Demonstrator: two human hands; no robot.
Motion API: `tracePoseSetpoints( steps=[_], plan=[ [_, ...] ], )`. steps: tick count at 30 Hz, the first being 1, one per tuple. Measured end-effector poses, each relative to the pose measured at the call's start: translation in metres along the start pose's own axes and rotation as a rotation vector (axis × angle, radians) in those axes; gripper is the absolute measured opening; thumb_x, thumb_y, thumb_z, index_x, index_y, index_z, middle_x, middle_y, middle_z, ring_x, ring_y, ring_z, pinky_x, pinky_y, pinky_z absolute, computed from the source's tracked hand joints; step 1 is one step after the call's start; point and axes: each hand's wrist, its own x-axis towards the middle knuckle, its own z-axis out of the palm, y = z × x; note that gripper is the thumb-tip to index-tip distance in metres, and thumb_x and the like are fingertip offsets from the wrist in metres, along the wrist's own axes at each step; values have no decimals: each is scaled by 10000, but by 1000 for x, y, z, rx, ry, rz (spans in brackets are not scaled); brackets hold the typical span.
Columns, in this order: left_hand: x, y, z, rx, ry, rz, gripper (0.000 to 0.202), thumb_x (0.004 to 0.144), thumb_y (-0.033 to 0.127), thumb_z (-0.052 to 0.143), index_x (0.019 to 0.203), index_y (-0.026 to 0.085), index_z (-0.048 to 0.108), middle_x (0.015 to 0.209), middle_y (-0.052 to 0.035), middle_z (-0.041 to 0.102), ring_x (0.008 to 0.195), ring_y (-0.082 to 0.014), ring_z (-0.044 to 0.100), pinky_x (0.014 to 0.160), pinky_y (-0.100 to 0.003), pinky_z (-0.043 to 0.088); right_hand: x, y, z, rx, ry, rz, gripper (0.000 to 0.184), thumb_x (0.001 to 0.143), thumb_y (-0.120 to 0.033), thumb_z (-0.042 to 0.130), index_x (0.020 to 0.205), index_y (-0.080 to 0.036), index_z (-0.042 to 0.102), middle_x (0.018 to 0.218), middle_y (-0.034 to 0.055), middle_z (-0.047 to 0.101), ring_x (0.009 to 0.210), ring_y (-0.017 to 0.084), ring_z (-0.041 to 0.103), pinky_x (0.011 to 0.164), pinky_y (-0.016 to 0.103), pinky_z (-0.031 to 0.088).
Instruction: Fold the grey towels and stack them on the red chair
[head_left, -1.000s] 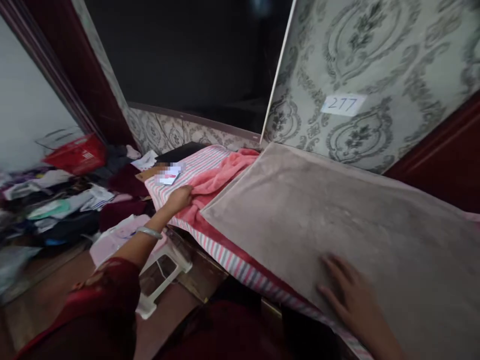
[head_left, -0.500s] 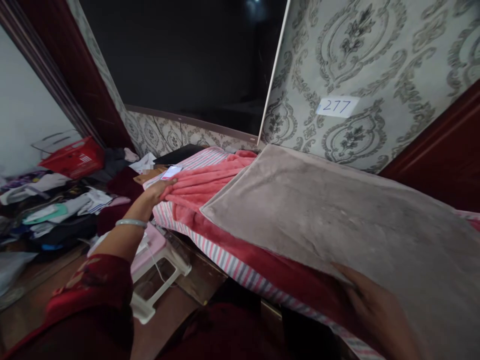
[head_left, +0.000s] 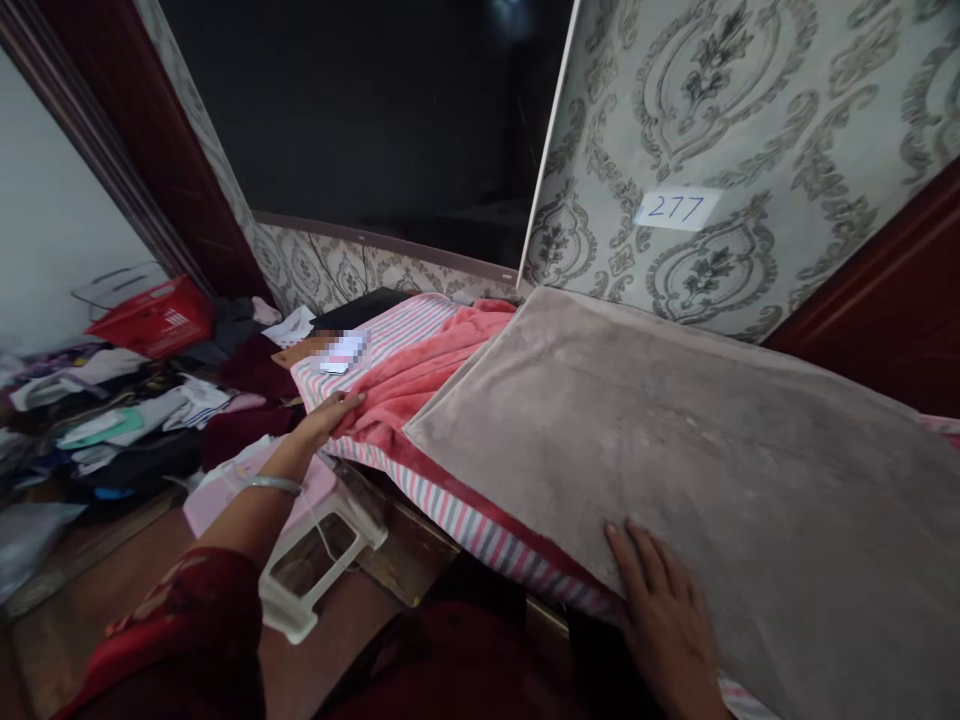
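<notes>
A red fleece blanket (head_left: 420,375) lies bunched at its left end on a striped pink, grey and white cloth (head_left: 427,310). My left hand (head_left: 334,412), with a bangle on the wrist, grips the blanket's left edge, its fingertips partly hidden. Spread over most of the red layer is a smooth grey blanket (head_left: 570,410). Flat on the grey blanket near its front edge, my right hand (head_left: 664,600) has its fingers stretched out.
A phone-like white item (head_left: 337,362) lies on the striped cloth. Below left stands a pink-and-white plastic stool (head_left: 330,490). Piled clothes (head_left: 142,415) and a red bag (head_left: 161,320) fill the left side. A large screen (head_left: 375,120) and patterned wall (head_left: 720,130) rise behind.
My right hand has let go of the grey blanket's front edge and now lies flat on top. My left hand has moved slightly toward me, drawing the red blanket's edge with it.
</notes>
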Motion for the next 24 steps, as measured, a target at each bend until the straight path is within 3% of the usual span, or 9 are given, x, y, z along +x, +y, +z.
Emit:
tracePoseSetpoints(
  steps=[3,7,10,16,21,24],
  plan=[
    [-5,0,2,-187,-90,-10,549,583,442,896,966,174,608,873,-83,728,747,-212,695,632,-302,569,2,6,1,13,14,-5,1019,826,-38,492,1639,-329,-49,1464,116,555,1272,327,546,967,462,486],
    [-1,15,1,-255,6,28,441,589,341,895,911,165,650,846,-67,732,756,-190,695,685,-280,566,2,24,4,36,67,-130,995,822,12,428,1643,-328,-18,1394,84,626,1195,279,599,872,383,518],
    [2,23,0,-282,36,33,396,578,269,880,892,166,663,830,-54,734,760,-187,696,697,-270,559,0,29,8,42,78,-181,939,850,5,385,1647,-303,-4,1382,94,633,1165,262,615,882,369,520],
    [-2,31,-3,-408,30,3,289,626,221,808,831,173,612,684,-28,681,651,-189,680,608,-284,559,-8,0,16,22,89,-55,829,938,-250,463,1643,-299,30,1510,192,486,1297,416,522,967,589,471],
    [3,65,-8,-508,-28,11,156,694,194,716,788,174,593,609,-33,632,620,-212,674,511,-279,539,-12,-19,29,47,103,50,883,922,-198,521,1646,-318,31,1628,189,329,1435,445,380,1086,701,336],
    [12,94,-8,-556,-45,46,150,723,168,680,863,143,632,634,-51,652,673,-231,688,550,-302,574,-15,-20,31,58,103,72,916,893,-129,546,1648,-316,63,1623,170,353,1464,421,350,1125,688,308]
  ],
)
